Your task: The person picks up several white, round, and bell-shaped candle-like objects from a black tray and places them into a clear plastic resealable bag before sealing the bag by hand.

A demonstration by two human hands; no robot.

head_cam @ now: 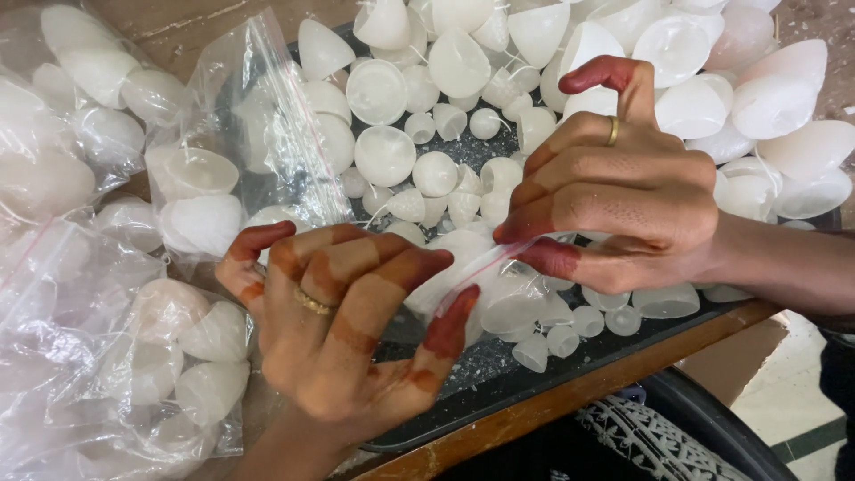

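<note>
Centre frame: left hand (343,325) and right hand (614,209) both pinch the zip edge of a small clear bag (499,289) of white cups, over the dark tray (499,379). Risk: uneven pull, seal gaps, cups spill onto loose cups (427,134). Filled bags (134,267) at left.

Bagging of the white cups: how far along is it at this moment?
Done: several sealed-looking bags full of cups lie at the left. In hand: the left hand and right hand both pinch the top edge of a small filled bag over the dark tray; whether it is closed cannot be told. Left: a large heap of loose cups on the tray.
</note>
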